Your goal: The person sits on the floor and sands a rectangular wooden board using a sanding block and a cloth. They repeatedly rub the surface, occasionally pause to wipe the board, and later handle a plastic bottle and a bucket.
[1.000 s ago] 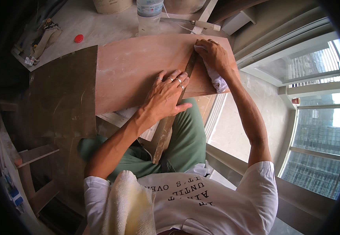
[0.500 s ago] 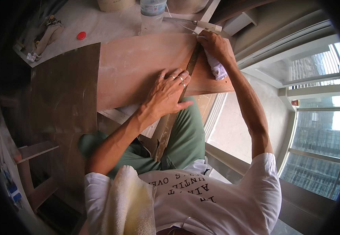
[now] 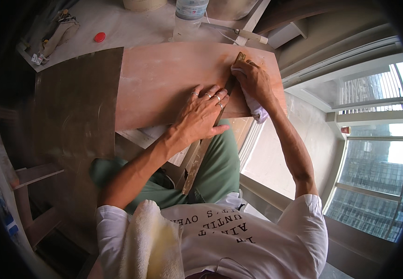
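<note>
A reddish-brown thin wooden sheet lies in front of me. Across its right part runs a long narrow worn strip, slanting down over my lap, its far end lit yellowish. My left hand rests flat on sheet and strip, fingers outstretched and rings on several of them. Beside the strip's far end, my right hand is closed around a long white cloth-wrapped thing that sticks out below the fist. Whatever tip or blade it may have is hidden by the fingers.
A dark brown panel adjoins the sheet's left side. Behind stand a plastic bottle and a red cap; a pale-handled tool lies near the right corner. Windows are at right, a wooden frame at lower left.
My right hand has come nearer along the strip with the cloth-wrapped thing, uncovering the strip's far end. My left hand stays put on the strip. The view has shifted slightly.
</note>
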Available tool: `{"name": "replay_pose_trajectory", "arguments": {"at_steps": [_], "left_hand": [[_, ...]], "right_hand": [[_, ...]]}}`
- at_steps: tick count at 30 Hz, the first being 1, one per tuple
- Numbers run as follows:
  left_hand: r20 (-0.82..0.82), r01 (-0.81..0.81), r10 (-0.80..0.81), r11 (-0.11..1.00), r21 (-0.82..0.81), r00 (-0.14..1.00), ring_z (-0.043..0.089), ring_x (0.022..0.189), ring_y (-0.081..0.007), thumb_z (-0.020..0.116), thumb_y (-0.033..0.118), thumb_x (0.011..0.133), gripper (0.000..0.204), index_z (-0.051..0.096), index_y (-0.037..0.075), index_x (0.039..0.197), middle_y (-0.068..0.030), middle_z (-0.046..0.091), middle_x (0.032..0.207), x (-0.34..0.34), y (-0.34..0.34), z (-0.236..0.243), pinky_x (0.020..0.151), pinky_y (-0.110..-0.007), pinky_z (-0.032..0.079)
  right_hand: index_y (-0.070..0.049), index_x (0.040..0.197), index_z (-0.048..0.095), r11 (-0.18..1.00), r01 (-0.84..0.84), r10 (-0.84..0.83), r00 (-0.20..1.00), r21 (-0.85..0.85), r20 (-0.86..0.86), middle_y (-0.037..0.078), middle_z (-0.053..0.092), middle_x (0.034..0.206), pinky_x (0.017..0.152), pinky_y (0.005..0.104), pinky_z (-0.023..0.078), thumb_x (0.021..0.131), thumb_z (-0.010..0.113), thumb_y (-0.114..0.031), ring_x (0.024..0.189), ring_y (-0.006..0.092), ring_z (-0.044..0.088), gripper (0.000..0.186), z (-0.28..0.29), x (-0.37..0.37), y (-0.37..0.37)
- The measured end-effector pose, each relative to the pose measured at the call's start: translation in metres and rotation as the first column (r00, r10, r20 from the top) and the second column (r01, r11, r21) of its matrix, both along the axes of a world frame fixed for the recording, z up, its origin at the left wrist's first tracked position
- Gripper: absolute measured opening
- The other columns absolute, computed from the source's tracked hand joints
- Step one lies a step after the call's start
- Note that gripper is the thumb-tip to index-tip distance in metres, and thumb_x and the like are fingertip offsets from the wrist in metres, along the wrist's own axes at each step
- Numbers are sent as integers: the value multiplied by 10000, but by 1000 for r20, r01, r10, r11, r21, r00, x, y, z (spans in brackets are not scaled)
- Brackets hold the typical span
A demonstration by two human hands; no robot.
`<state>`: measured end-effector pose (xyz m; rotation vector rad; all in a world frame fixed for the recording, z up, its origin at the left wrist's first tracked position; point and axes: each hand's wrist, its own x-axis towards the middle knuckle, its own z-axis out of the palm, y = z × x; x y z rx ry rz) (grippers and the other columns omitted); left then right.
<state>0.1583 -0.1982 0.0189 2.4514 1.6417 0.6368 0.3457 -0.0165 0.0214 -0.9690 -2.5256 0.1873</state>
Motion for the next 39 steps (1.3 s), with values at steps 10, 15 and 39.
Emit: {"name": "replay_pose_trajectory", "arguments": {"at_steps": [10,15,39], "left_hand": [[26,-7,6,1000,24,1000,411,1462,-286,779,521,826,701,654,32,1313,-109,540,1481,-1,-1,-2,1235,-514,263],[52,14,-16,999,39,999,410,1461,-293,778,514,827,690,662,26,1301,-118,544,1479,1,-3,-2,1234,-519,260],[11,11,-11,1000,24,1000,411,1461,-292,766,528,835,733,628,26,1352,-115,542,1484,1,-9,-1,1227,-515,272]], "right_hand": [[-96,1094,740,999,5,-5,1000,-53,10,161,749,1035,887,454,529,945,677,-228,1006,383,691,208,6,-3,4],[-97,1086,747,951,202,-189,979,-234,77,161,748,1058,881,453,532,948,679,-297,1024,359,701,252,21,-14,41],[-65,1105,733,947,252,-245,968,-197,62,174,758,1019,859,446,543,960,658,-314,991,355,721,297,12,-11,51]]}}
